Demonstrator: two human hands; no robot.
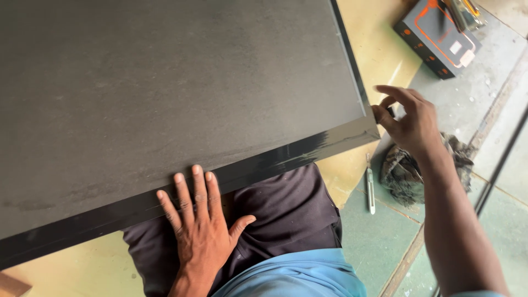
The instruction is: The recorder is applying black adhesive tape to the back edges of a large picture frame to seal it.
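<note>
One dark board [181, 93], two hands on it. Left hand [201, 228] flat, fingers spread wide, pressing the glossy black edge strip [264, 162] just past its fingertips. Right hand [407, 118] pinching the board's corner, thumb and fingers close together; can't tell what's pinched, something small and dark. Below that hand: one utility knife [370, 190], one crumpled rag [407, 173]. Beyond it: one black-and-orange case [434, 36], cut off up top.

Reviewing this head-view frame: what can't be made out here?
- Dark panel: top and left cut off by the frame.
- Right hand at the panel's corner: what its fingertips pinch is too small to tell.
- Black-and-orange box: contents cut off at the top edge.
- Crumpled rag: partly behind the right forearm.
</note>
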